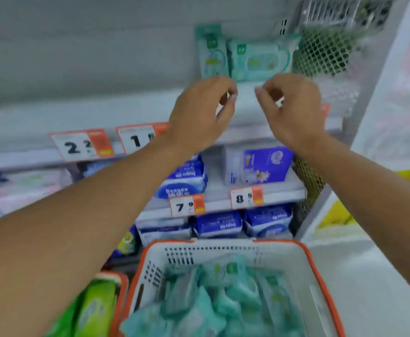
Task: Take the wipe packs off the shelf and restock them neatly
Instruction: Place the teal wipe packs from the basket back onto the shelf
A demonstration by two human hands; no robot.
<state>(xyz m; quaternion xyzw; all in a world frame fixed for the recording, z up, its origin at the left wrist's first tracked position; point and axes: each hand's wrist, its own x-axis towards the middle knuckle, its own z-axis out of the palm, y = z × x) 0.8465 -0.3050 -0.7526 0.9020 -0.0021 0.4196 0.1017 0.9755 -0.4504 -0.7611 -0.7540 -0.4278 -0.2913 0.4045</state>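
Both hands are reaching up toward the upper shelf. The left hand and the right hand are hovering side by side with a gap between them, fingers loosely curled and gripping nothing.

Just beyond the fingertips, two teal wipe packs are sitting at the back of that shelf. A narrow upright pack is standing just past the left hand, and a wider pack is lying touching it, beyond the gap between the hands and nearer the right one. Neither hand is touching a pack.

Far below both wrists, a white basket with an orange rim is holding a loose heap of teal packs.
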